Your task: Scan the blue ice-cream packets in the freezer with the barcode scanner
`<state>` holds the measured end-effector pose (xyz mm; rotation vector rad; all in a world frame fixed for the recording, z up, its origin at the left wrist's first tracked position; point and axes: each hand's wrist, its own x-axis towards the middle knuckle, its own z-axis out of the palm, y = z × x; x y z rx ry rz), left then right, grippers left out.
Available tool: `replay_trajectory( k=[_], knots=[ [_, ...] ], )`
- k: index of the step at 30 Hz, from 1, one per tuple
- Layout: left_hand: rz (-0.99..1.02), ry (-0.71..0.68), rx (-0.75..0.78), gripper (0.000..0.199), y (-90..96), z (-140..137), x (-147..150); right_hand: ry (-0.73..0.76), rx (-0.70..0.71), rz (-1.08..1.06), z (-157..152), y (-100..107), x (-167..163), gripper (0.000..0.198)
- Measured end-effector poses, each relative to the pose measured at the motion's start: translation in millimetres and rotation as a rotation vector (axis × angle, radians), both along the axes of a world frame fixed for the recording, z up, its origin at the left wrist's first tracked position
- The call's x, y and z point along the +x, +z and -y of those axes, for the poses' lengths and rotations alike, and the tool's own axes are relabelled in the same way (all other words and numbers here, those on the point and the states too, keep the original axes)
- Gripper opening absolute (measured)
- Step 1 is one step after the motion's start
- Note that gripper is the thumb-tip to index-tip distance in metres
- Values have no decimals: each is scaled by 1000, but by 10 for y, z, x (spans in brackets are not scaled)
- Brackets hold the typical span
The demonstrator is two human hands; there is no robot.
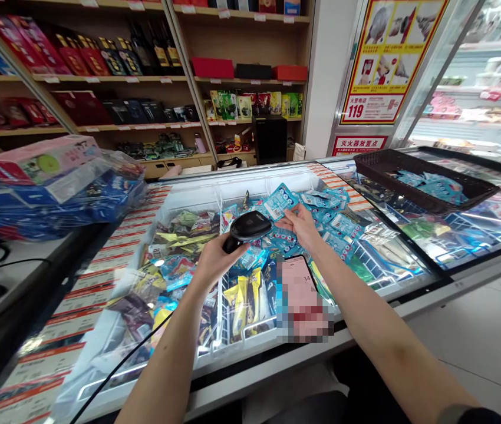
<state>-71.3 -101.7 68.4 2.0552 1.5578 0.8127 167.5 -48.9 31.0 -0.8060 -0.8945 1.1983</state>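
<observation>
My left hand [216, 256] is wrapped round the handle of a black barcode scanner [250, 224], its cable running down toward the lower left. Between the fingers of my right hand [299, 227] is a blue packet [280, 201], tilted up with its white barcode label showing. The scanner's head is just left of that packet. Several similar blue packets [343, 227] lie in a loose heap on the freezer's glass top [250, 330] around and beyond my right hand. Nearer to me a phone [301, 282] lies on the glass, its lower part blurred out.
A dark brown tray [475, 197] with several blue packets stands on the glass at the right. Plastic-wrapped boxes [56, 188] are stacked at the left. Wrapped ice creams [246, 300] show under the glass. Stocked shelves [113, 79] line the back wall.
</observation>
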Motion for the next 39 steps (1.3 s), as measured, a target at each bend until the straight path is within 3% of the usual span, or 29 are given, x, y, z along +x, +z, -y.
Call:
replay_trajectory(
  k=[16, 24, 31, 39],
  knots=[
    [-11, 15, 33, 52, 9, 9, 19, -5, 32, 104, -10, -54, 7, 40],
    [-23, 22, 45, 51, 1, -8, 22, -41, -21, 236, -48, -97, 7, 39],
    [-60, 60, 31, 47, 17, -47, 58, -35, -26, 159, -38, -105, 10, 36],
    [-208, 109, 140, 46, -4, -74, 20, -81, -12, -17, 11, 46, -4, 33]
  ],
)
